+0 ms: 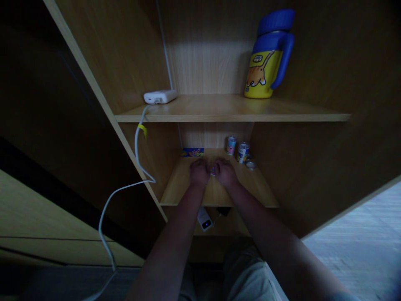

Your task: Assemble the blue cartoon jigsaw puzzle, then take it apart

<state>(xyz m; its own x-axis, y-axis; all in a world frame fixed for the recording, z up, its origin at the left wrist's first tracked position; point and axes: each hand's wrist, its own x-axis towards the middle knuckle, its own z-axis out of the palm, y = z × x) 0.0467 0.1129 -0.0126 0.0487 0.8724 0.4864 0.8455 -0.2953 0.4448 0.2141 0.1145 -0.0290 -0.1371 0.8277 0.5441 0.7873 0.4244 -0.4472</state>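
In the head view, we see our left hand [199, 171] and right hand [224, 169] close together over the lower shelf [180, 190], a small colourful item [213, 171] between them. It seems to meet the right fingers, though the dim view leaves us unsure; we cannot tell how wide or narrow either hand is. Behind, toward the right, stand a pink-and-blue can [231, 145] and a blue-and-white can [243, 153], with a round metal piece [250, 165] just beside the latter; a blue printed strip [192, 152] lies at the back left.
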